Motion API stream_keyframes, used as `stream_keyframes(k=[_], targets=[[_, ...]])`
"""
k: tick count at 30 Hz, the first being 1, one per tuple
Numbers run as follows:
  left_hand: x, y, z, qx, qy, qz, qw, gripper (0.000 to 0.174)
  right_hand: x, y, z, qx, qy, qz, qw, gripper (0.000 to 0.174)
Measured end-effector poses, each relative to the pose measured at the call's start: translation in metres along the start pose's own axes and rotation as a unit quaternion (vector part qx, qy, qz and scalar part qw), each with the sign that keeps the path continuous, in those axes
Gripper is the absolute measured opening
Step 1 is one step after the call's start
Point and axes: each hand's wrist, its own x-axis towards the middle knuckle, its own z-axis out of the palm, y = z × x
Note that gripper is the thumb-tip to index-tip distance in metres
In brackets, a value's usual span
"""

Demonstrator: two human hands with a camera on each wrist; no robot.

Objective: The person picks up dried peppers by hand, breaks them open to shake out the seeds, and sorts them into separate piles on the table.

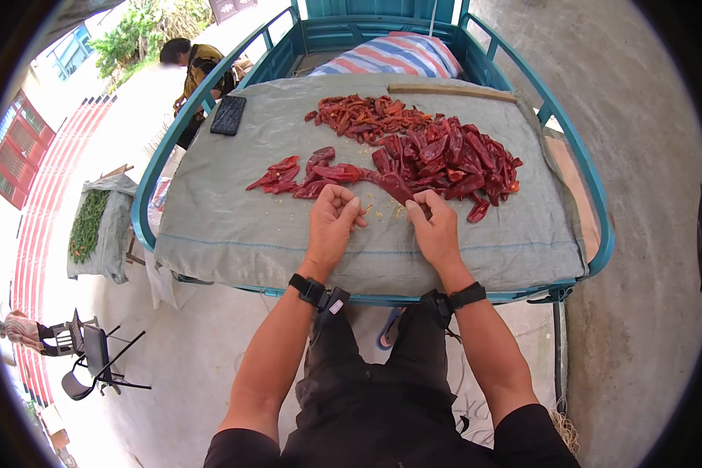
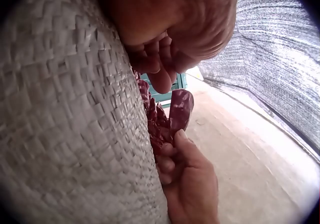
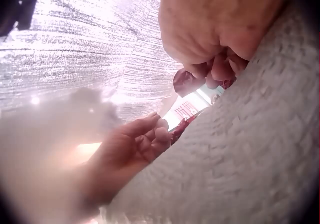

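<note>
My right hand (image 1: 437, 232) pinches a dark red dried chili pepper (image 1: 395, 187) between thumb and fingers, just above the cloth. In the left wrist view this pepper (image 2: 181, 108) stands up from the thumb tip. To its left is my left hand (image 1: 331, 226), fingers bent and thumb close to them; I cannot tell whether a small bit is pinched there. Behind the right hand lies a heap of whole dried peppers (image 1: 452, 152). A few flattened peppers (image 1: 277, 176) lie beyond the left hand. Farther back spreads a pile of smaller, orange-red pepper pieces (image 1: 363, 115).
A grey-green woven sheet (image 1: 242, 210) covers the bed of a teal cart with side rails (image 1: 550, 109). On it are a black phone (image 1: 228, 115), a wooden strip (image 1: 452, 91) and scattered yellow seeds. A striped sack (image 1: 394, 56) lies behind; another person (image 1: 203, 66) stands at left.
</note>
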Motion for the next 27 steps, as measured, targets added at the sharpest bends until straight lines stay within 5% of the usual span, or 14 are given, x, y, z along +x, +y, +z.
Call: stream_keyframes(k=[10, 12, 15, 22, 27], targets=[[0.007, 0.014, 0.005, 0.118, 0.035, 0.056, 0.991, 0.011, 0.002, 0.004, -0.003, 0.031, 0.015, 0.02, 0.999, 0.02], [0.014, 0.031, 0.005, 0.235, 0.064, 0.135, 0.96, 0.012, 0.002, 0.005, -0.002, 0.025, 0.017, 0.015, 0.999, 0.02], [0.029, 0.057, -0.003, 0.494, 0.105, 0.273, 0.819, 0.021, 0.004, 0.011, -0.001, 0.022, 0.018, 0.012, 1.0, 0.02], [0.049, 0.034, -0.027, 0.613, 0.026, 0.194, 0.765, 0.035, 0.003, 0.009, 0.0, 0.024, 0.025, 0.009, 0.999, 0.02], [0.05, 0.031, -0.023, 0.633, 0.034, 0.227, 0.739, 0.036, 0.004, 0.006, 0.0, 0.021, 0.019, 0.02, 0.999, 0.018]])
